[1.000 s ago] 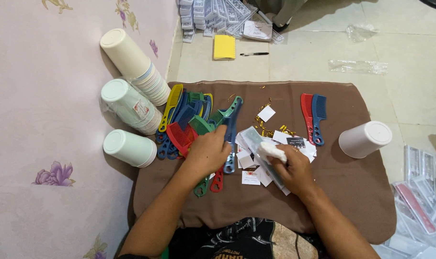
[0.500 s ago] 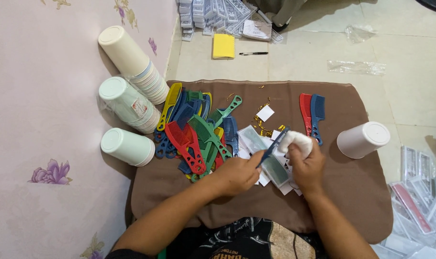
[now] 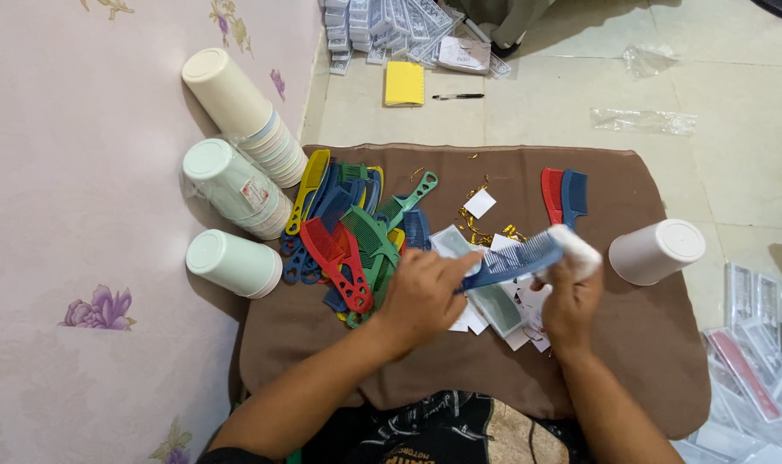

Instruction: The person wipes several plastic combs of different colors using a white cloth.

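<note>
Blue comb (image 3: pixel 516 259), toothed, slanted between both hands.

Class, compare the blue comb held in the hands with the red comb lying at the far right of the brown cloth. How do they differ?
The blue comb is lifted off the cloth, gripped by the left hand and the right hand; the red comb lies flat, untouched. The blue comb slants almost sideways; the red comb points away from the person. Both are plastic, with handles.

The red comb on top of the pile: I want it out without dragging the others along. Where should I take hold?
Take the red comb by its handle, the slotted end pointing toward the person, coming from the near side. It lies uppermost, handle free at the pile's near edge, while green combs crowd its teeth. The left hand is nearest.
</note>
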